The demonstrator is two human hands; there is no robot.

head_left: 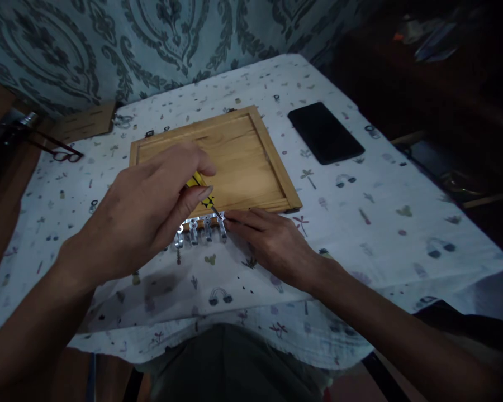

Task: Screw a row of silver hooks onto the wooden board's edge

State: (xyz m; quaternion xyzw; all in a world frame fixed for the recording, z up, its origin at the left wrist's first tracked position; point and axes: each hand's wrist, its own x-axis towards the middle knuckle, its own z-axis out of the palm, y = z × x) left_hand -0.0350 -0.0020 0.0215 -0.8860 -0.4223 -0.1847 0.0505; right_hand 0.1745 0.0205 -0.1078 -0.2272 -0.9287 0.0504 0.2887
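Partly hidden by the left hand (151, 209), the screwdriver (201, 188) looks yellow and black.

Clothed table (402, 234) bears wooden frame (243, 151), phone (324, 132), glasses (65, 153).

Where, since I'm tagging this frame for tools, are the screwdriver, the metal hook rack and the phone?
yellow screwdriver (198, 181), head view, on its yellow handle.
metal hook rack (194, 230), head view, on a middle hook.
black phone (324, 133), head view, on the middle of its screen.
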